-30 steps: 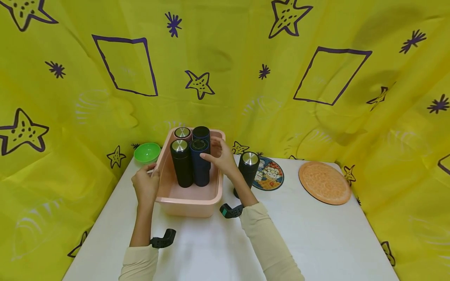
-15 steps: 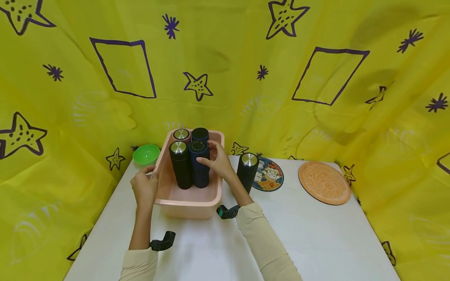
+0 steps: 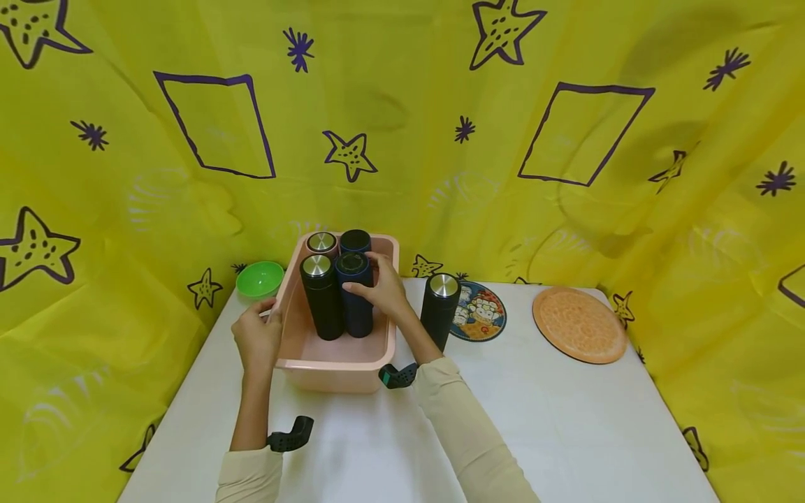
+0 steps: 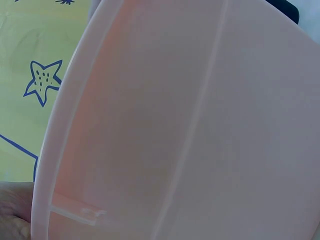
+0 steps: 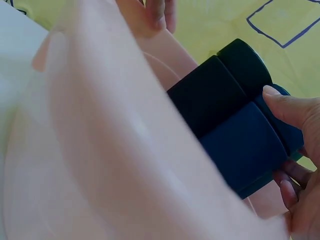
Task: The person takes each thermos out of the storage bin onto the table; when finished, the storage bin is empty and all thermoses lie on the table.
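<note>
Gripping the dark blue flask [image 3: 356, 307], the right hand [image 3: 383, 292] had its thumb and fingers curled round the upper part of the body, as the right wrist view showed with the thumb [image 5: 287, 107] across the front and fingertips wrapped beneath. That flask stood upright inside the pink tub [image 3: 333, 363], touching a black flask with a steel cap [image 3: 321, 297] on its left. Behind them stood two more flasks, one with a steel cap [image 3: 321, 242] and one with a dark cap [image 3: 355, 241], all packed close together toward the tub's far end. The left hand [image 3: 256, 339] held the tub's left rim, fingers folded over the edge; the left wrist view was filled by the tub's pale wall [image 4: 200, 125], so the grip was hardly visible there. The tub sat on the white desk [image 3: 566, 419] at its far left part. Just right of the tub, outside it, another black flask with a steel cap [image 3: 439, 311] stood upright, beside a patterned round coaster [image 3: 483, 314]. An orange plate [image 3: 580, 325] lay further right, and a green bowl [image 3: 260, 278] sat left of the tub.
</note>
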The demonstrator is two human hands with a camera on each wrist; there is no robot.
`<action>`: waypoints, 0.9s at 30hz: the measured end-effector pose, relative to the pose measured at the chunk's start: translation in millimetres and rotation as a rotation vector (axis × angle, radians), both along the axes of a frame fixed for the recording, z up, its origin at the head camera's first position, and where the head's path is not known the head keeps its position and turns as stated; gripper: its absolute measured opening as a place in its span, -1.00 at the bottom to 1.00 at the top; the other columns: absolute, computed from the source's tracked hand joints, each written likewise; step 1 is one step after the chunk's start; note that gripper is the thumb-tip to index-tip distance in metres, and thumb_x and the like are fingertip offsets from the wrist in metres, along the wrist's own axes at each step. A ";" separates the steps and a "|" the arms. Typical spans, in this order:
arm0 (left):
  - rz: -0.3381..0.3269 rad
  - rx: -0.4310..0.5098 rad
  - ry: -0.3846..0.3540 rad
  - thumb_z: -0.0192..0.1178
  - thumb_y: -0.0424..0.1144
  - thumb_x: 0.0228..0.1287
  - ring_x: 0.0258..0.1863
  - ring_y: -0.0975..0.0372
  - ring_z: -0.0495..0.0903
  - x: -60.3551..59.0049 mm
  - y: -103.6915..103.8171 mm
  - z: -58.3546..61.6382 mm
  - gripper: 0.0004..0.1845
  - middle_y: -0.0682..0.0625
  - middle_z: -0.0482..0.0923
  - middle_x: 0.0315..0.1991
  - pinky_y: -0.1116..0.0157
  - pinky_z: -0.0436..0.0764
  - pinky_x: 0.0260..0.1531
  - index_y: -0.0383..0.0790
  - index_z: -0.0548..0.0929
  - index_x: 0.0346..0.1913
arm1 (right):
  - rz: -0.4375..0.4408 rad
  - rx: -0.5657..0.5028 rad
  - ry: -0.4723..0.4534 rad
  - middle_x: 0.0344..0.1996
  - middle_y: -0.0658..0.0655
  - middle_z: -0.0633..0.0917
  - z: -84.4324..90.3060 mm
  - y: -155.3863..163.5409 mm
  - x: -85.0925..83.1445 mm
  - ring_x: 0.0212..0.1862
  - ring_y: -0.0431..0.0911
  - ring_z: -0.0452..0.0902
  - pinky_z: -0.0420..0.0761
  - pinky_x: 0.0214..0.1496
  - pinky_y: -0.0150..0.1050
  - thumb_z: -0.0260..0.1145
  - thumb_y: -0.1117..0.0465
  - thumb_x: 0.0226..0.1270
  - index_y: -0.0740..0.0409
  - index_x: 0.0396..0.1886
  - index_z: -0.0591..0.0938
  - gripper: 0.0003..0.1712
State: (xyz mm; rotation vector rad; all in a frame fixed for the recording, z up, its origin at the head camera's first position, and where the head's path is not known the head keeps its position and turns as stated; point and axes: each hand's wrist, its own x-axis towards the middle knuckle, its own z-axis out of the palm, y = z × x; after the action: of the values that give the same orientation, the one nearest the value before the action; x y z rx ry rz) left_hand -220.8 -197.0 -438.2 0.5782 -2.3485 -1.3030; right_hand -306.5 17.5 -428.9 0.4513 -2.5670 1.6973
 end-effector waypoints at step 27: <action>-0.001 -0.011 -0.004 0.13 -0.35 0.36 -0.10 -0.14 0.69 1.2 0.6 0.5 -0.68 -0.40 0.64 -0.02 -0.05 0.66 -0.16 -0.39 0.63 0.10 | -0.127 0.138 0.040 0.21 0.14 0.51 -2.5 -9.3 3.3 0.23 0.05 0.48 0.45 0.28 0.04 0.55 -0.01 0.03 0.11 0.31 0.35 -0.12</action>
State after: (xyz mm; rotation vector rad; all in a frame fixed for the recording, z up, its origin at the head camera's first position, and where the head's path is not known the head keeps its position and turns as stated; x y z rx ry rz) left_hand -219.6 -196.4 -437.8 0.5766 -2.3580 -1.2898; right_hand -303.2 8.1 -431.4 0.3158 -2.6324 1.4625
